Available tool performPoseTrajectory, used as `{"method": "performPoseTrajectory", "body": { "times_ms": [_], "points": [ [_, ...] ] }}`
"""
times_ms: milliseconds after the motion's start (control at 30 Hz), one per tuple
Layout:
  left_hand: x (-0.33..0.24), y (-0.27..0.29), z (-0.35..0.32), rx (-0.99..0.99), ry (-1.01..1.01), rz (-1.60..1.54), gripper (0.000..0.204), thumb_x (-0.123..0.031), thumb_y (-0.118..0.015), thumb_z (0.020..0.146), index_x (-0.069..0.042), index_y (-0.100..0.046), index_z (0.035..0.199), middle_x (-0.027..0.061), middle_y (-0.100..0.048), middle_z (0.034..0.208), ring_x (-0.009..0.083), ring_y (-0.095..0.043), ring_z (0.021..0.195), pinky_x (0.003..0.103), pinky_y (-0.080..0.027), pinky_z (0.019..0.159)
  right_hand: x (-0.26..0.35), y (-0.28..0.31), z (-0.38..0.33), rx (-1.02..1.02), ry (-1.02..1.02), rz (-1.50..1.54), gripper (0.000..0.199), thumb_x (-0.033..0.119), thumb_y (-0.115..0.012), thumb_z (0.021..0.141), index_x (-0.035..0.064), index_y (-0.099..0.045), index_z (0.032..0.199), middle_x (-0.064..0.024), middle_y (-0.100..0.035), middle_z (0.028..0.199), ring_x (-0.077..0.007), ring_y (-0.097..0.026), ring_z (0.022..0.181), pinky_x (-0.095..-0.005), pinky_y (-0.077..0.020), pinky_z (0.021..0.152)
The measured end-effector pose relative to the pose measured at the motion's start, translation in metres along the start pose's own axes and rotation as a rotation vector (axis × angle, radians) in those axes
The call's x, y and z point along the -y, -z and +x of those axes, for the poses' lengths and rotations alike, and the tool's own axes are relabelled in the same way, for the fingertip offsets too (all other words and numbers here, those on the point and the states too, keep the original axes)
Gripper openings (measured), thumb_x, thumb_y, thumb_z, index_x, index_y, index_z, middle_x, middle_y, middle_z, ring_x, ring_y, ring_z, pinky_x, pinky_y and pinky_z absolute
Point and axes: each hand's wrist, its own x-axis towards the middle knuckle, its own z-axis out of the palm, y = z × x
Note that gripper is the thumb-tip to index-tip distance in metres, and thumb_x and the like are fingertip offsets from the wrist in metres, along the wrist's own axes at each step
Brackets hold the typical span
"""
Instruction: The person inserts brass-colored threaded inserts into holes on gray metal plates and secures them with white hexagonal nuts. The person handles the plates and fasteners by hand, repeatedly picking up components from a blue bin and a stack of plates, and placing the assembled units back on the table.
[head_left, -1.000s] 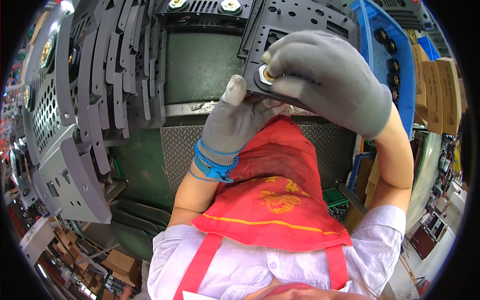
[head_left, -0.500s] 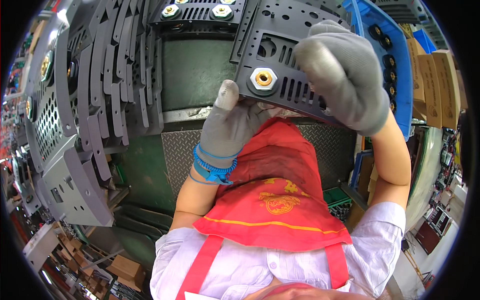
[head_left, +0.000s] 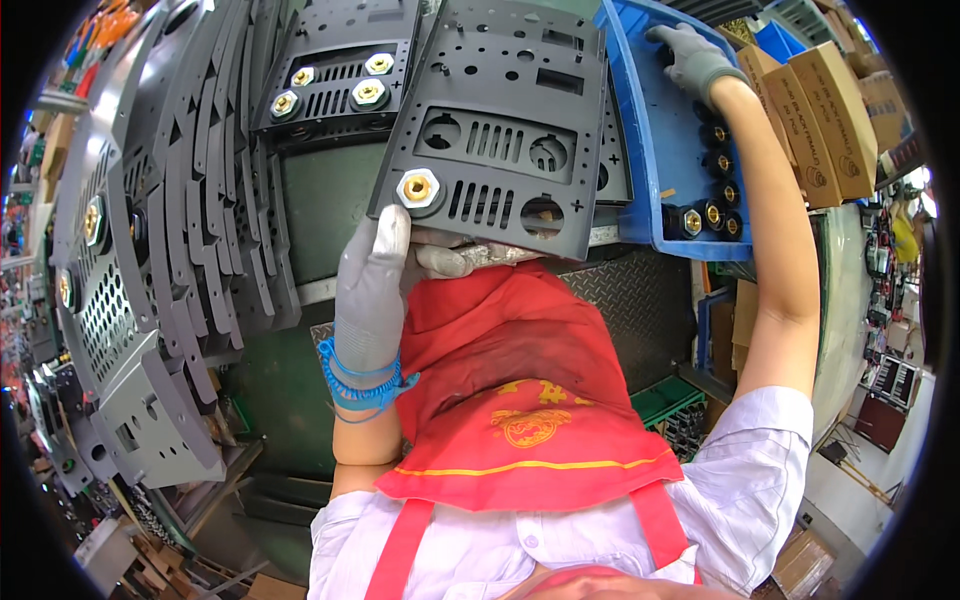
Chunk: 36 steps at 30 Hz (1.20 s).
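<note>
- We wear grey knitted gloves on both hands: the left hand (head_left: 372,290) and the right hand (head_left: 692,58).
- A coiled blue band circles our left wrist (head_left: 362,378), just below the glove cuff.
- Our shirt (head_left: 740,490) is white with short sleeves, leaving the forearms bare.
- Over it hangs a red apron (head_left: 520,400) with a yellow emblem, a yellow stripe and red straps.

Bright, even light, sharp focus; fisheye bending and black corners.
</note>
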Motion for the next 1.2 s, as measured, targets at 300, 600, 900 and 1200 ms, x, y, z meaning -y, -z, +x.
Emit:
{"method": "performPoseTrajectory", "body": {
  "times_ms": [300, 600, 900, 1200],
  "points": [
    [0.002, 0.005, 0.012, -0.072, -0.045, 0.037, 0.048, -0.042, -0.046, 0.104, 0.0, -0.054, 0.127, 0.0088, -0.069, 0.095, 0.0119, -0.068, 0.077, 0.02, -0.048, 0.061, 0.008, -0.011, -0.011, 0.001, -0.048, -0.35, 0.043, -0.004, -0.058, 0.084, 0.0109, -0.058, 0.125, -0.017, -0.056, 0.125, -0.0379, -0.058, 0.118, -0.0492, -0.0478, 0.097],
    [0.013, 0.003, 0.021, -0.113, -0.156, 0.012, 0.047, -0.035, -0.047, 0.104, 0.001, -0.051, 0.133, 0.0098, -0.065, 0.109, 0.0151, -0.067, 0.091, 0.027, -0.057, 0.075, 0.037, 0.047, -0.069, -0.184, -0.055, 0.312, 0.042, 0.01, -0.065, 0.084, 0.0096, -0.057, 0.125, -0.0119, -0.062, 0.118, -0.0253, -0.06, 0.114, -0.039, -0.0463, 0.1],
    [0.019, 0.009, 0.029, -0.223, -0.133, 0.185, 0.043, -0.031, -0.048, 0.104, 0.004, -0.055, 0.129, 0.0101, -0.063, 0.111, 0.0139, -0.063, 0.093, 0.027, -0.056, 0.078, 0.135, 0.108, -0.166, -0.013, 0.273, 1.493, 0.056, -0.006, -0.068, 0.077, 0.0023, -0.055, 0.13, -0.0043, -0.061, 0.117, -0.01, -0.058, 0.108, -0.026, -0.0473, 0.095],
    [-0.004, -0.01, -0.016, -0.225, -1.114, 0.848, 0.038, -0.013, -0.071, 0.087, -0.002, -0.063, 0.122, 0.0168, -0.061, 0.119, 0.0254, -0.063, 0.106, 0.037, -0.052, 0.093, 0.177, 0.111, -0.17, -0.04, 0.408, 1.333, 0.06, -0.005, -0.067, 0.075, 0.0029, -0.056, 0.133, -0.01, -0.059, 0.109, -0.019, -0.063, 0.093, -0.0309, -0.0517, 0.08]
  ]
}}
